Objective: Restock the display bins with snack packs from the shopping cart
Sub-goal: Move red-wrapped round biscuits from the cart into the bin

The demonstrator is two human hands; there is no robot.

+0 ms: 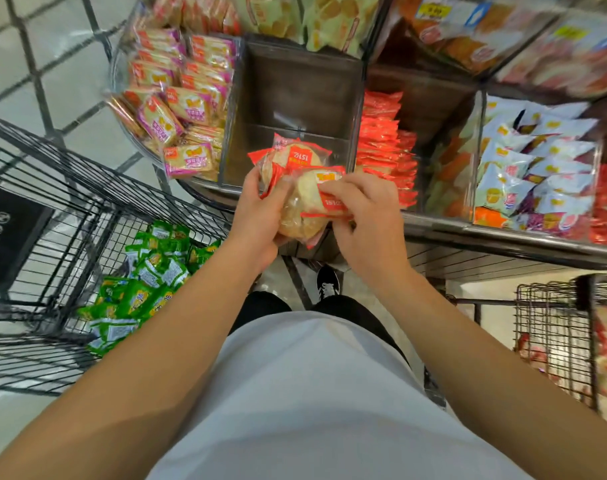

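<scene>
Both my hands hold a bundle of red-and-clear snack packs (300,181) with round pale crackers inside, at the front edge of the display. My left hand (258,216) grips the bundle from the left and below. My right hand (368,216) curls over its right side, fingers on the top pack. Right behind the bundle is a dark display bin (295,95) with bare bottom showing. The black wire shopping cart (70,216) stands at the left, with several green snack packs (146,278) heaped in it.
Pink-edged cracker packs (181,105) fill the bin at the left, red packs (385,147) the one at the right, white-blue packs (534,161) farther right. A wire basket (565,334) stands low at the right. My shoe (327,282) is below the shelf edge.
</scene>
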